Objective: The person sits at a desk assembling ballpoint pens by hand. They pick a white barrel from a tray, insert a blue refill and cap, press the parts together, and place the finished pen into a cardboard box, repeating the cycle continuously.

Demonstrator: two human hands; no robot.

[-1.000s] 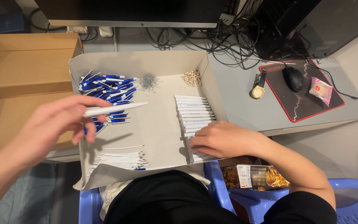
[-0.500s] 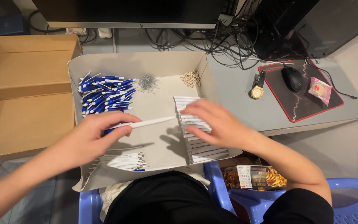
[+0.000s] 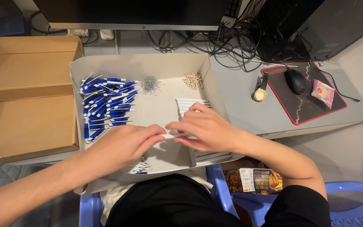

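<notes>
A: Light even, soft, from above. Faint shadows under both hands inside the white tray.

B: Sharp around the tray; slight wide-angle bending toward edges. No glare.

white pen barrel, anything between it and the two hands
Nothing visible. Both the left hand and right hand already pinch the white pen barrel between their fingertips, above the white tray.
</notes>
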